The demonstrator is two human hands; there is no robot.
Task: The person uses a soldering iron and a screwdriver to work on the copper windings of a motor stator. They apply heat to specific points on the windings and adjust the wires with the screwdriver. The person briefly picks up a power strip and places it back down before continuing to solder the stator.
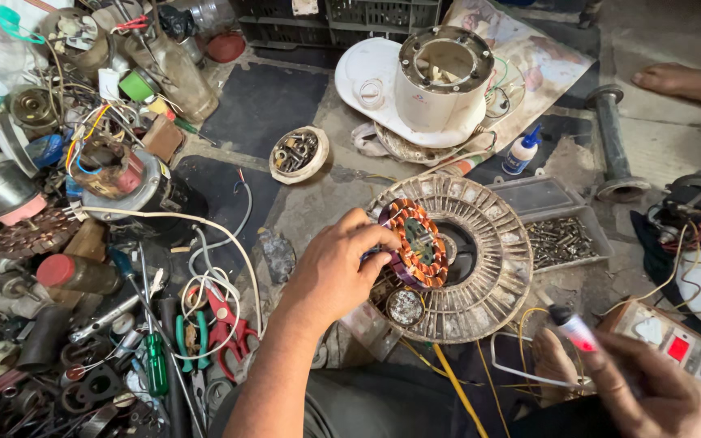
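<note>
Right hand (pixel 651 389) down at the near edge pinches a red-tipped tester probe (pixel 571 327), while left hand (pixel 336 268) grips the copper-wound stator (pixel 415 243), propped on the slotted round housing (pixel 480 268) mid-floor.

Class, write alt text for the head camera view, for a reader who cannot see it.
A person's left hand grips a copper-wound motor stator resting on a round slotted fan housing, while the right hand holds a red-tipped tester probe. Pliers, a green screwdriver, wires and motor parts clutter the floor to the left.
</note>
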